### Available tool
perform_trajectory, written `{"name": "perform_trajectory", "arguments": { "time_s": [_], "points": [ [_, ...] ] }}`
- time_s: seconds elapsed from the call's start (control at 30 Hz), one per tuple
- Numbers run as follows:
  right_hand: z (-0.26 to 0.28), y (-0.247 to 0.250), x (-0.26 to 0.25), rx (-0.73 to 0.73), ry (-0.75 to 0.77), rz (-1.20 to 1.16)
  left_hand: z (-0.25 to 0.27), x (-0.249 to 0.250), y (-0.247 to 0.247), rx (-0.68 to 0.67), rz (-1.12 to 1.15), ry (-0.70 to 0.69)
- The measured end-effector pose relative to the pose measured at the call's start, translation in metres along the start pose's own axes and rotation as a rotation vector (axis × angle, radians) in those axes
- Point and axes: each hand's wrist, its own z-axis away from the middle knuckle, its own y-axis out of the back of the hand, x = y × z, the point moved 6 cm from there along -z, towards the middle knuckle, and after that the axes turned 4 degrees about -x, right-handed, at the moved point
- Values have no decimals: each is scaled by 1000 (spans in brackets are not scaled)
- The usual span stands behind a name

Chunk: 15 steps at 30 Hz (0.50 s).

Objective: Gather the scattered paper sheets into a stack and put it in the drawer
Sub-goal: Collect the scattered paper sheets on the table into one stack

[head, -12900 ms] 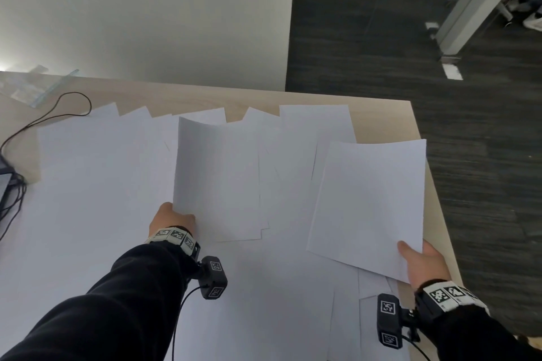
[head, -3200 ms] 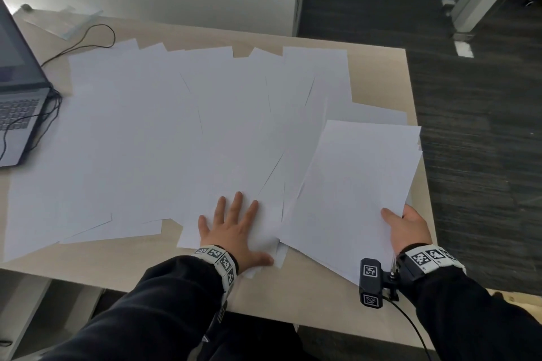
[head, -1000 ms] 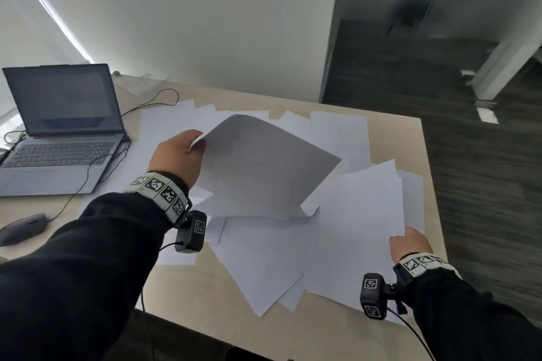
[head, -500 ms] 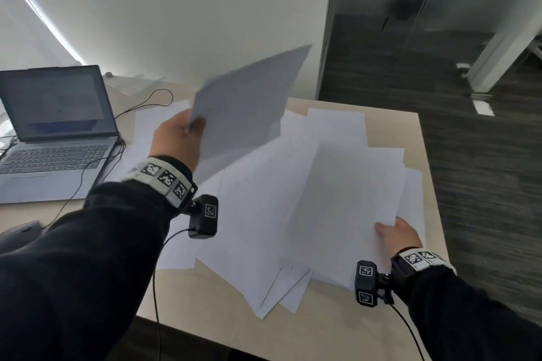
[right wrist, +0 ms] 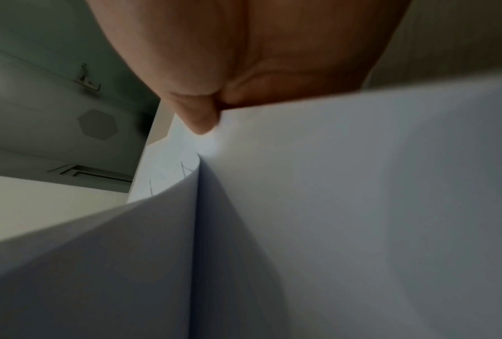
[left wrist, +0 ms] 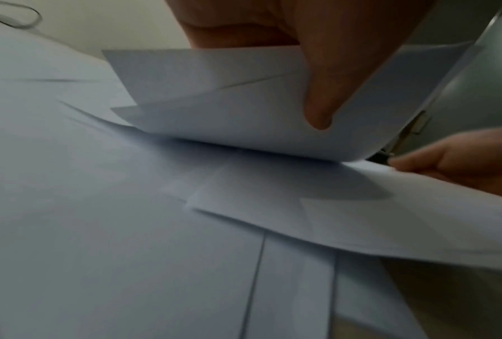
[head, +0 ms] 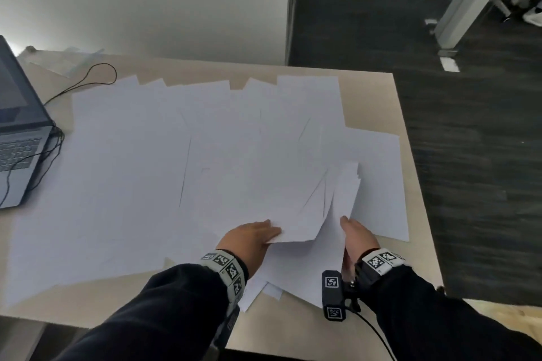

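Several white paper sheets (head: 140, 161) lie spread and overlapping over the beige desk (head: 378, 97). My left hand (head: 252, 236) pinches the near edge of a few fanned sheets (head: 299, 214), thumb on top; the left wrist view shows the thumb (left wrist: 319, 96) pressed on those curled sheets (left wrist: 220, 107). My right hand (head: 356, 233) grips a gathered bundle of sheets (head: 313, 267) by its right edge, held tilted up. In the right wrist view the bundle (right wrist: 359, 206) bends under the thumb (right wrist: 197, 114). No drawer is in view.
A grey laptop (head: 17, 138) stands open at the desk's left edge, with black cables (head: 85, 82) beside it. The desk's right edge (head: 416, 173) borders dark carpet floor. A white wall stands behind the desk.
My left hand has come down from mid-air with its sheets and brought them next to the right hand's bundle. The head view has tilted down toward the desk.
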Motion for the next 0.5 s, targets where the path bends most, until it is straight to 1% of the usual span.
{"name": "perform_trajectory", "arguments": {
  "time_s": [0.03,0.1,0.13,0.2,0.27,0.3,0.33,0.37,0.4,0.43,0.5],
  "points": [
    [-2,-4,5,-35,-23,-35,1,3,-8,-38,-21,-27],
    [-1,-6,10,-57,-66,-119,4,9,-22,-94,-68,-85],
    [3,-9,7,-80,-64,-117,5,11,-27,-110,-83,-108],
    [5,-9,1,-90,-18,-78,7,11,-39,-172,-126,-140],
    [6,-11,-1,-86,32,-123,9,12,-48,-234,-161,-162],
    [4,-13,-1,-77,59,-128,9,12,-47,-221,-174,-158],
    [1,-13,0,-66,88,-114,6,10,-41,-175,-182,-140],
    [0,-13,1,-58,101,-90,1,5,-34,-113,-181,-96],
    [-2,-14,3,-65,107,-87,-5,-3,-24,-47,-173,-17],
    [0,-14,1,-73,98,-101,-12,-16,-16,1,-160,90],
    [0,-16,3,-111,78,-183,-22,-44,-7,32,-118,317]
  ]
}}
